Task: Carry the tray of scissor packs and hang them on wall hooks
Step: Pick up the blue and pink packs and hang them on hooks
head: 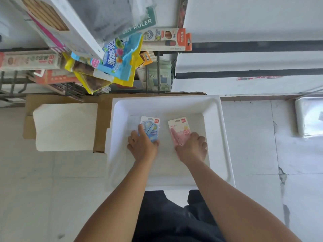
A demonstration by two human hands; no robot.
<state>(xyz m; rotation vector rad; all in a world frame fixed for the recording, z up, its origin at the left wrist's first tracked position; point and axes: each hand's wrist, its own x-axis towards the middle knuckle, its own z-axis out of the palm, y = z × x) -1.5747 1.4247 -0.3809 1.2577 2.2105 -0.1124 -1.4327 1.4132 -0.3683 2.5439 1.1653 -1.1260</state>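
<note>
A white tray (222, 137) rests on the tiled floor below me. Two scissor packs lie inside it. My left hand (142, 144) is closed around the lower part of the blue scissor pack (151, 127), index finger stretched over its front. My right hand (192, 148) grips the bottom of the pink scissor pack (178, 131). Both packs still lie flat against the tray's floor. Their hang tabs point away from me toward the wall.
A wire rack (159, 74) with hooks carries hanging stationery packs (120, 56) at the upper left. A flattened cardboard box (103, 110) with a white foam sheet (64, 126) lies left of the tray. A white shelf unit (244, 63) stands at the upper right.
</note>
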